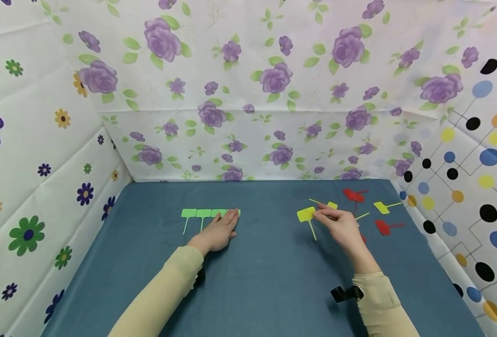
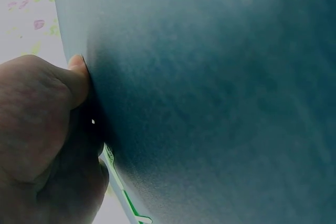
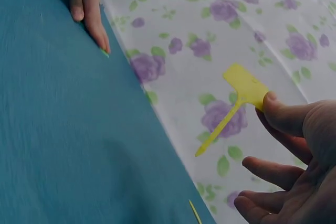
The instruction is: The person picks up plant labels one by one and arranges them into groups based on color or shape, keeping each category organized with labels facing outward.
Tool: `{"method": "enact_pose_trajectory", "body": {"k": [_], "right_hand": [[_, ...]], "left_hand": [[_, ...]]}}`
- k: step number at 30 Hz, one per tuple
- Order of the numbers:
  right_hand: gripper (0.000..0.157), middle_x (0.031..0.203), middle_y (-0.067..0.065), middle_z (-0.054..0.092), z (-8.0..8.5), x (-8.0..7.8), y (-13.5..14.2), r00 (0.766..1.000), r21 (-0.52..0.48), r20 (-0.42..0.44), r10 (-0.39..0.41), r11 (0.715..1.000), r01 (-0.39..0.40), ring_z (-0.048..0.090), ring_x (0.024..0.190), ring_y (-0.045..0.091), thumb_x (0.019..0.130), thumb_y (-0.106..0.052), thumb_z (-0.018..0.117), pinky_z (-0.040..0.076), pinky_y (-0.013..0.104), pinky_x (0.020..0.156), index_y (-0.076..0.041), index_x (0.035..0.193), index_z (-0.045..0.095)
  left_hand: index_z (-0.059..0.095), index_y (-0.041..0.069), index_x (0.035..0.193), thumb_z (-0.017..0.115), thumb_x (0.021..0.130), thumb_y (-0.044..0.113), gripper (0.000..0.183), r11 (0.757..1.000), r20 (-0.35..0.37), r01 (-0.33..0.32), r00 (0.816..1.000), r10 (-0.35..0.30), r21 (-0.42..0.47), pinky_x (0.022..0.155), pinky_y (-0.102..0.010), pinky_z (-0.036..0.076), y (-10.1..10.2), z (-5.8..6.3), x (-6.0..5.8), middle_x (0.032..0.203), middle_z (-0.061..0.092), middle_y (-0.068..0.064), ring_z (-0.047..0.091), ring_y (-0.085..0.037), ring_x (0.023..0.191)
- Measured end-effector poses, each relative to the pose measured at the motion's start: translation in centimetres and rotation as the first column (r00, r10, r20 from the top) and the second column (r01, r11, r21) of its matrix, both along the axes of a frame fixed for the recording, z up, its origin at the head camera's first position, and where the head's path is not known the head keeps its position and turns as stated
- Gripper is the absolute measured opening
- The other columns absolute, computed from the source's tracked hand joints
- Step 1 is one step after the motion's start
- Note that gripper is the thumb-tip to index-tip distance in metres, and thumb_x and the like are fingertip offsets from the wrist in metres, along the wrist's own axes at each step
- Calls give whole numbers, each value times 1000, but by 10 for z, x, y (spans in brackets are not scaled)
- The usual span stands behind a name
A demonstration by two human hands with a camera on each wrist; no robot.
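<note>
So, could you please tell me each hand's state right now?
Left hand: open, touching the green tags.
Right hand: pinching a yellow tag.

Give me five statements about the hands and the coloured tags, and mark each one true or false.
1. The right hand pinches a yellow tag. True.
2. The left hand lies over part of a row of green tags. True.
3. The green tags are scattered apart. False: they lie side by side in a line.
4. The pinched yellow tag is held by its stem. False: it is held by its flat head.
5. Red tags lie on the right side of the blue tabletop. True.
</note>
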State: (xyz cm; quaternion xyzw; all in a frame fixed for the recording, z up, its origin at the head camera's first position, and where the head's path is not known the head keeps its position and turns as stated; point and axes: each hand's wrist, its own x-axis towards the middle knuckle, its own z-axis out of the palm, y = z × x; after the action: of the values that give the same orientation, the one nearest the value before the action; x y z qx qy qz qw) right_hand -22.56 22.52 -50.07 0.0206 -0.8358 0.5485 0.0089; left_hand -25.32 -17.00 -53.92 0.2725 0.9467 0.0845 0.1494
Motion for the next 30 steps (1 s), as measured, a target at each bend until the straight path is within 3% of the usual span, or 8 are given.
{"method": "enact_pose_trajectory", "body": {"k": [4, 12, 16, 19, 26, 30], "right_hand": [[41, 153, 13, 61, 1, -5, -14, 1000, -29, -5, 15, 999, -15, 55, 144, 32, 101, -38, 78, 54, 49, 109, -1, 117, 81], [41, 154, 12, 60, 3, -13, -47, 999, -117, 30, 40, 992, -36, 50, 148, 31, 105, -37, 73, 47, 54, 115, 3, 116, 73], [41, 154, 15, 59, 0, -17, -66, 998, -102, 25, 49, 994, -46, 48, 149, 33, 108, -39, 68, 47, 55, 114, 2, 112, 71], [42, 159, 17, 54, -3, -19, -80, 998, -62, 23, 58, 997, -56, 43, 152, 36, 110, -40, 65, 45, 58, 115, 1, 112, 70], [33, 163, 23, 46, -15, -29, -109, 999, 113, 14, 51, 992, -52, 17, 160, 49, 109, -41, 64, 21, 68, 127, -10, 108, 74], [29, 161, 27, 47, -23, -38, -124, 999, 172, 15, 50, 984, -51, 15, 160, 51, 109, -37, 64, 20, 69, 126, -10, 107, 74]], "left_hand": [[19, 0, 170, 44, 118, 26, 64, 1000, -26, 4, 1000, -4, -8, 132, -58, 8, 1, 4, 0, 179, 9, -17, 7, -33, 165], [20, 0, 170, 45, 118, 27, 64, 1000, -39, 12, 999, -12, -19, 132, -57, 10, 2, 6, 0, 179, 10, -17, 10, -33, 165], [20, 1, 171, 44, 118, 27, 64, 1000, -40, 12, 999, -13, -26, 132, -57, 10, 1, 5, -1, 179, 9, -16, 9, -33, 165], [19, 1, 171, 43, 118, 28, 64, 999, -45, 15, 999, -17, -33, 132, -57, 10, 1, 3, -2, 179, 9, -16, 9, -32, 165], [21, 1, 170, 46, 117, 28, 65, 999, -52, 24, 998, -25, -35, 132, -57, 12, -1, 4, 0, 179, 12, -17, 11, -33, 165], [21, 0, 170, 48, 117, 29, 66, 999, -43, 23, 999, -25, -36, 132, -57, 12, -2, 5, 1, 179, 12, -16, 11, -33, 165]]}}
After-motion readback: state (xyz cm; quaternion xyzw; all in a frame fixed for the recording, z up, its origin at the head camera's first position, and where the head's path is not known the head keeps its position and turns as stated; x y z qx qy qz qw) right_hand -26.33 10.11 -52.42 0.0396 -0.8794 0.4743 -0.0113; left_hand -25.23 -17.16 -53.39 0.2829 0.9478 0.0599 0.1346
